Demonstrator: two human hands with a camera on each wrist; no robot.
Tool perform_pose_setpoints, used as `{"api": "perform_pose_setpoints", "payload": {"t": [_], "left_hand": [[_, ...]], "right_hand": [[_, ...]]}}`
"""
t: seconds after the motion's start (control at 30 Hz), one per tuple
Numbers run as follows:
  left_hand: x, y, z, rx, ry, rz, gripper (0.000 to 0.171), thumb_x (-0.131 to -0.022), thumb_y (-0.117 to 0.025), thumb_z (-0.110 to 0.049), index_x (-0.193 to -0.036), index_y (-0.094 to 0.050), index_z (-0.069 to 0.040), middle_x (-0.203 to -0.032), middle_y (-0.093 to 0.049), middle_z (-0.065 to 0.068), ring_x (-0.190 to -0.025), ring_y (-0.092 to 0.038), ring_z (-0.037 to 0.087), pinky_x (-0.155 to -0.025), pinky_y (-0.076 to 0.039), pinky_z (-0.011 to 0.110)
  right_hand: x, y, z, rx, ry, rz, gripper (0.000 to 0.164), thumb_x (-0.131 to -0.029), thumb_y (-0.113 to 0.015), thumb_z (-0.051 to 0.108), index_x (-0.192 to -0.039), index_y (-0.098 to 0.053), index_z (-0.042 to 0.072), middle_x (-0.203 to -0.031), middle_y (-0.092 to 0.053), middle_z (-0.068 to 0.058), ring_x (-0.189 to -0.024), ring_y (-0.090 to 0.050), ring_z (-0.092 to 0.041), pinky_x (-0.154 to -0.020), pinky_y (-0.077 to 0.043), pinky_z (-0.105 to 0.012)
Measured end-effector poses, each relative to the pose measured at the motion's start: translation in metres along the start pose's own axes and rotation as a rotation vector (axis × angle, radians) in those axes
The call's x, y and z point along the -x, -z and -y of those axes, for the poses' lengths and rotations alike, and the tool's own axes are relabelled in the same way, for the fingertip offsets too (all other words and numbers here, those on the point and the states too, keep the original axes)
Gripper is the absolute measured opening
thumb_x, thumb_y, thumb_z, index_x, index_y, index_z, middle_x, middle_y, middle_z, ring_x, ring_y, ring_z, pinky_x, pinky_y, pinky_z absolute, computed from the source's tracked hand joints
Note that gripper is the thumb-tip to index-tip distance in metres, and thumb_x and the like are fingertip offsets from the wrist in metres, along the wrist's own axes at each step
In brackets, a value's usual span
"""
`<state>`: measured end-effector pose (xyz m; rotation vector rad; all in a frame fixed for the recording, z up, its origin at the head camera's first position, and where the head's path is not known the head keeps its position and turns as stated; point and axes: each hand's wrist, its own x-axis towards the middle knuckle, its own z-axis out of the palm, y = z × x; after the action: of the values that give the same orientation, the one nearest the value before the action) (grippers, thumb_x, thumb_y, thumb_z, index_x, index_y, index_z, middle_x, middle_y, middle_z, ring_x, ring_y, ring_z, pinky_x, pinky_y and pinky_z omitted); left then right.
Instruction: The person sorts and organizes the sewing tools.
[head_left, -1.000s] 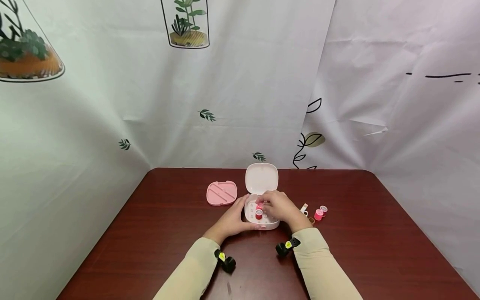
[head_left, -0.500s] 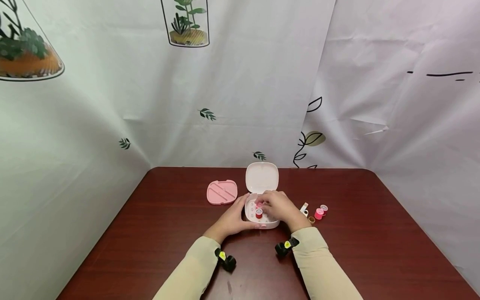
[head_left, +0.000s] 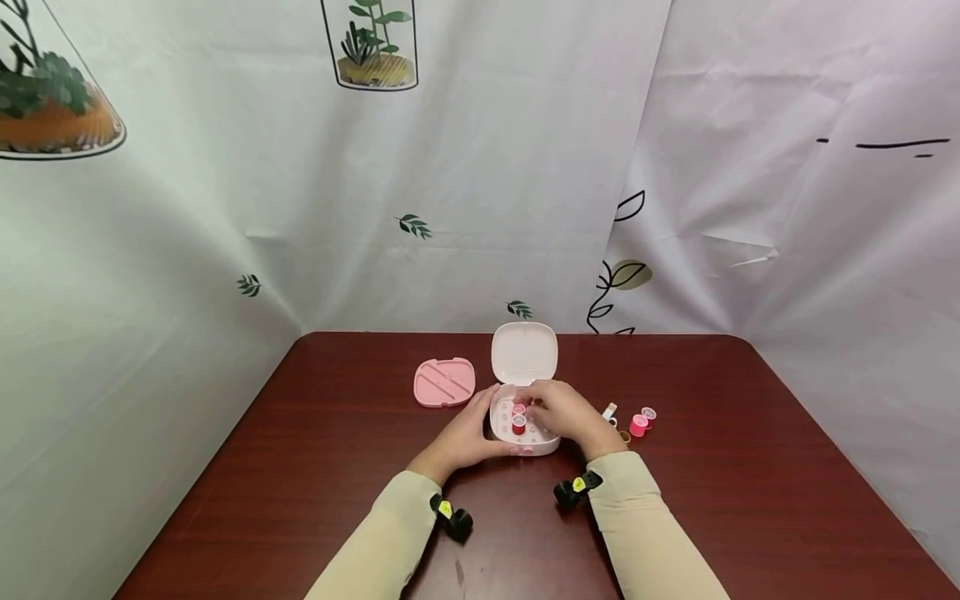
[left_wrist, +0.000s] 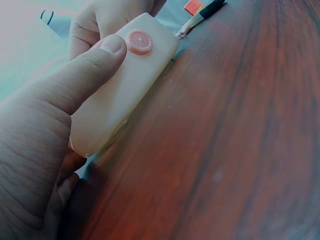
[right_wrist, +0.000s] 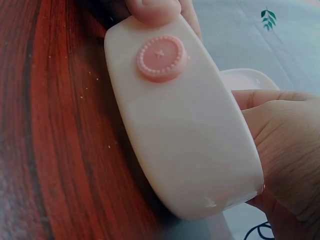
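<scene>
A small white sewing-kit box [head_left: 543,447] stands with its lid [head_left: 524,353] raised at the back and a pink button-shaped knob [right_wrist: 161,57] on its front. My left hand [head_left: 463,435] grips the box's left side, thumb on the front wall beside the knob. Inside, a red thread spool [head_left: 518,427] stands in front of a pink thread spool [head_left: 519,410]. My right hand [head_left: 564,410] reaches over the box's right side, bent fingertips right at the pink spool. I cannot tell whether they still pinch it. The hand hides part of the tray's right side.
On the table right of the box lie a pink spool [head_left: 638,426], a paler spool [head_left: 649,414], a white piece [head_left: 610,411] and a gold ring [head_left: 625,436]. A pink grooved tray [head_left: 444,383] lies back left. A printed white curtain [head_left: 480,167] hangs behind the table.
My right hand has shifted slightly right, and more of the pink spool's top shows beside its fingers. The left hand keeps its grip on the box. The head view has tilted slightly upward or downward.
</scene>
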<state>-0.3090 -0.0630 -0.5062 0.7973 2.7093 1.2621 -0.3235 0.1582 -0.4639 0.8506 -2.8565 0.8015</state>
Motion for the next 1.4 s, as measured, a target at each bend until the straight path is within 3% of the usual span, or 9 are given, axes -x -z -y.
{"api": "perform_pose_setpoints", "payload": {"t": [0.23,0.5,0.63,0.83,1.07,1.4], "left_hand": [[-0.002,0.0,-0.002,-0.004,-0.012,0.005,0.113,-0.072,-0.089,-0.051,-0.16,-0.028,-0.015,-0.157,-0.037,0.005,-0.139,-0.041,0.018,-0.116,-0.034,0.043],[-0.002,-0.002,-0.001,0.009,-0.029,-0.004,0.111,-0.073,-0.09,-0.048,-0.159,-0.029,-0.014,-0.155,-0.038,0.006,-0.137,-0.043,0.019,-0.115,-0.035,0.045],[-0.001,-0.004,-0.001,0.016,-0.027,-0.008,0.111,-0.072,-0.09,-0.048,-0.158,-0.03,-0.012,-0.156,-0.038,0.007,-0.138,-0.042,0.021,-0.115,-0.035,0.046],[0.0,-0.005,-0.002,0.011,0.02,-0.001,0.114,-0.071,-0.089,-0.052,-0.16,-0.028,-0.016,-0.159,-0.034,0.006,-0.142,-0.038,0.021,-0.117,-0.032,0.045],[-0.001,-0.004,-0.001,0.008,-0.007,-0.019,0.111,-0.07,-0.091,-0.049,-0.158,-0.031,-0.017,-0.158,-0.037,0.006,-0.142,-0.039,0.02,-0.117,-0.032,0.045],[-0.002,-0.002,0.0,0.008,-0.014,-0.018,0.113,-0.07,-0.091,-0.05,-0.159,-0.029,-0.016,-0.157,-0.037,0.006,-0.141,-0.039,0.02,-0.116,-0.033,0.046]], "right_hand": [[0.0,0.002,0.002,-0.014,-0.052,-0.008,0.02,-0.091,-0.072,0.004,-0.11,-0.077,0.009,-0.1,-0.071,-0.003,-0.088,-0.059,-0.017,-0.085,-0.053,-0.038],[0.003,0.009,0.002,0.018,-0.032,-0.007,0.024,-0.092,-0.069,0.0,-0.114,-0.076,0.007,-0.102,-0.072,-0.005,-0.091,-0.061,-0.018,-0.088,-0.054,-0.041],[0.008,0.02,-0.002,0.045,0.015,-0.072,0.023,-0.092,-0.069,0.0,-0.113,-0.074,0.005,-0.099,-0.071,-0.005,-0.091,-0.063,-0.021,-0.088,-0.054,-0.045],[0.026,0.042,-0.023,0.009,0.059,-0.221,0.02,-0.093,-0.07,0.005,-0.112,-0.074,0.006,-0.104,-0.072,-0.006,-0.098,-0.065,-0.026,-0.091,-0.052,-0.049],[0.056,0.068,-0.056,0.008,0.036,-0.357,0.015,-0.094,-0.071,0.008,-0.109,-0.075,0.007,-0.108,-0.072,-0.009,-0.106,-0.065,-0.031,-0.093,-0.049,-0.052],[0.092,0.068,-0.093,0.04,-0.035,-0.37,0.012,-0.093,-0.072,0.012,-0.105,-0.075,0.009,-0.105,-0.072,-0.006,-0.105,-0.06,-0.032,-0.087,-0.047,-0.051]]}}
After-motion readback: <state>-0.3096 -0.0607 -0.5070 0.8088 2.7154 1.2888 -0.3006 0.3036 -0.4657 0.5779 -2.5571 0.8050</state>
